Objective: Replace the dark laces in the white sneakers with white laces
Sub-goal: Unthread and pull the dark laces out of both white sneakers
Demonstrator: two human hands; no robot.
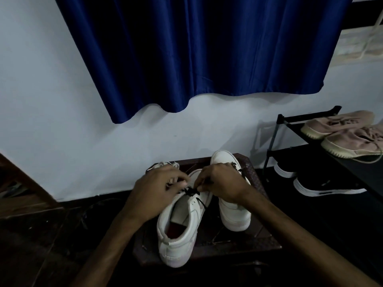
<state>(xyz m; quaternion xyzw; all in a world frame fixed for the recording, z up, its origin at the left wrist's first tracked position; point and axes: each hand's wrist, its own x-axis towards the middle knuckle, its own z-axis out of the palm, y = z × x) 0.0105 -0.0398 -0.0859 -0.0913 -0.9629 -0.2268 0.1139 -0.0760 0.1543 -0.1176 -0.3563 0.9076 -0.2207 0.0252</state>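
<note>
Our left grip [157, 189] and right grip [223, 183] pinching the dark lace [191, 191] on near sneaker [182, 235], second sneaker [234, 214] just beside, shoe rack [273, 137] at our right

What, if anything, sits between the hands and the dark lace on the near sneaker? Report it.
Nothing visible does. The right hand pinches the dark lace on the near sneaker; the left hand has fingertips at it, grip unclear. The other sneaker stands to the right, out of the way.

Dim, bluish, wide-angle edge distortion.
</note>
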